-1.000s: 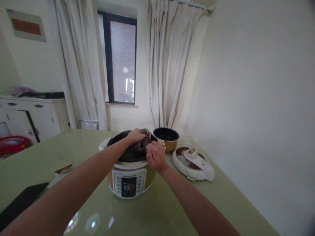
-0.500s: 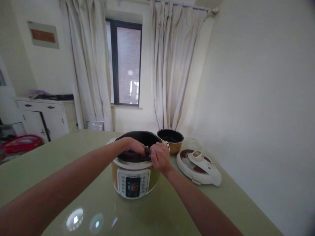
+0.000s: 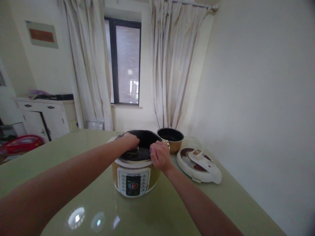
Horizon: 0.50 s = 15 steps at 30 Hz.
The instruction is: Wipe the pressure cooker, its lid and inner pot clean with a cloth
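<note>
The white-and-gold electric pressure cooker (image 3: 135, 181) stands upright, open-topped, on the surface (image 3: 147, 216); a dark greyish cloth (image 3: 134, 151), partly hidden, lies inside

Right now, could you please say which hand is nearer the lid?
Right. The right hand is at the right rim of the cooker, toward the lid; the left hand is farther, over the cooker's left side.

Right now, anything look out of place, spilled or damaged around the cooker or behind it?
One oddity: the white cabinet at back left has a dark gap between its doors, as if ajar. The lid lies off the cooker, on the table. No spill or damage shows; bright spots look like reflections.
</note>
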Each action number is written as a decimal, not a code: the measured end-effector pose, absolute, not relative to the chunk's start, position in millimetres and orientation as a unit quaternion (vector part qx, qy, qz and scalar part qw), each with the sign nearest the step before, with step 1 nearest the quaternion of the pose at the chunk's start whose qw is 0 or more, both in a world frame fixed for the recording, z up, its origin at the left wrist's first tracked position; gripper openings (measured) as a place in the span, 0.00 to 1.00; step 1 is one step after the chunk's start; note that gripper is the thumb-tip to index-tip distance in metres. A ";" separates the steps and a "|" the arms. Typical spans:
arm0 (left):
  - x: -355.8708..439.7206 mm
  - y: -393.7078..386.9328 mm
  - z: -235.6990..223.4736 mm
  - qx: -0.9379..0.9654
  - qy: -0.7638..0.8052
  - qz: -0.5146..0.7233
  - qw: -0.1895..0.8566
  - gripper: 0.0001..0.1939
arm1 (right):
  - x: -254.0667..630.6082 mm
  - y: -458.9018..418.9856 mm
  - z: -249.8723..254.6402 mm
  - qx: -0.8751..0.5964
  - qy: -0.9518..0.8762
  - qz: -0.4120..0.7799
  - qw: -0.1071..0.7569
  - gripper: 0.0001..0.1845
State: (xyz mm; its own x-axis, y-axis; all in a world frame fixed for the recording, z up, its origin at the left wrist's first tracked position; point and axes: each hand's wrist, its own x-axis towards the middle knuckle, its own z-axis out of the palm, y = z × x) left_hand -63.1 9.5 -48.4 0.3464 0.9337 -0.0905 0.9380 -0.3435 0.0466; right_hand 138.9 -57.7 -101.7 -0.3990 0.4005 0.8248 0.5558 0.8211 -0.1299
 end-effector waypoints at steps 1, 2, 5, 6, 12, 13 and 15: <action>-63.2 9.4 -47.7 0.819 0.572 -0.027 0.026 0.16 | 138.9 -57.8 -101.7 -0.285 -0.832 -0.084 0.468 0.15; -63.1 9.3 -46.5 0.820 0.571 -0.029 0.006 0.14 | 138.9 -57.8 -101.7 -0.283 -0.832 -0.084 0.470 0.15; -61.6 8.6 -41.6 0.832 0.553 -0.028 -0.044 0.06 | 138.7 -57.8 -102.0 -0.278 -0.831 -0.079 0.476 0.15; -60.4 8.4 -40.2 0.837 0.544 -0.024 -0.055 0.06 | 138.6 -57.9 -102.2 -0.276 -0.830 -0.076 0.479 0.15; -36.2 15.7 -39.7 0.840 0.539 0.016 -0.061 0.15 | 138.5 -58.1 -104.0 -0.279 -0.831 -0.080 0.475 0.14; -29.0 18.6 -40.5 0.836 0.546 0.024 -0.050 0.16 | 138.4 -57.9 -104.3 -0.281 -0.831 -0.083 0.472 0.14; -14.2 24.2 -41.4 0.833 0.552 0.037 -0.011 0.17 | 138.0 -57.5 -104.9 -0.284 -0.829 -0.086 0.474 0.14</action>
State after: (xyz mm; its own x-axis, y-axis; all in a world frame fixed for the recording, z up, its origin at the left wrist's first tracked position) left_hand -14.2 24.2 -41.4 0.3882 0.9186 0.0738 0.9203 -0.3907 0.0221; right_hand 138.0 -57.5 -104.9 -0.3894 0.3882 0.8353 0.5519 0.8244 -0.1259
